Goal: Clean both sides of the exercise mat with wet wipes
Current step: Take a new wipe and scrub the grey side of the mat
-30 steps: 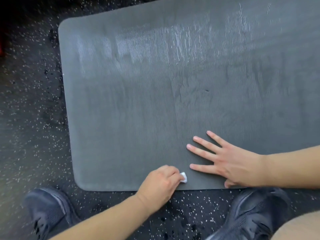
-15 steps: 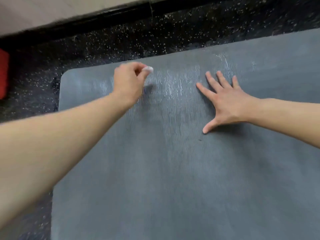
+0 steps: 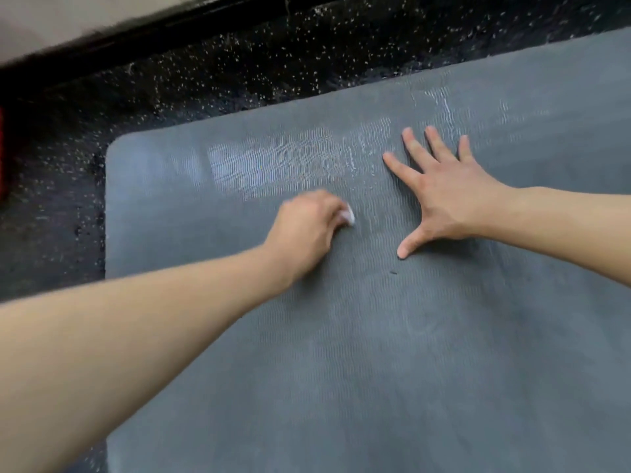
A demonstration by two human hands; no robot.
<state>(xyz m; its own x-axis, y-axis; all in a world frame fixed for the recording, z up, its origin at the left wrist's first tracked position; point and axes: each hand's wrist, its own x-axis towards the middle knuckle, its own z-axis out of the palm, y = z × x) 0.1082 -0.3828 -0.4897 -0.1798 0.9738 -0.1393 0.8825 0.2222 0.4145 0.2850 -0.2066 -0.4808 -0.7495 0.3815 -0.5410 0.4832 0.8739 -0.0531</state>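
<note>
The grey ribbed exercise mat (image 3: 375,353) lies flat on the floor and fills most of the view. Wet shiny streaks run along its far edge. My left hand (image 3: 304,230) is stretched out over the mat's middle, fingers curled round a small crumpled white wet wipe (image 3: 349,216) that peeks out at the fingertips and touches the mat. My right hand (image 3: 440,192) lies flat on the mat just to the right, fingers spread, thumb pointing back toward me.
Black rubber floor (image 3: 239,63) with white speckles surrounds the mat on the far and left sides. A black baseboard and pale wall (image 3: 85,18) run along the top left. A sliver of something red (image 3: 1,151) shows at the left edge.
My left hand with the wipe went from the near edge to the far edge, then drew back toward me to the mat's middle. My right hand shifted from the near edge to a far spot.
</note>
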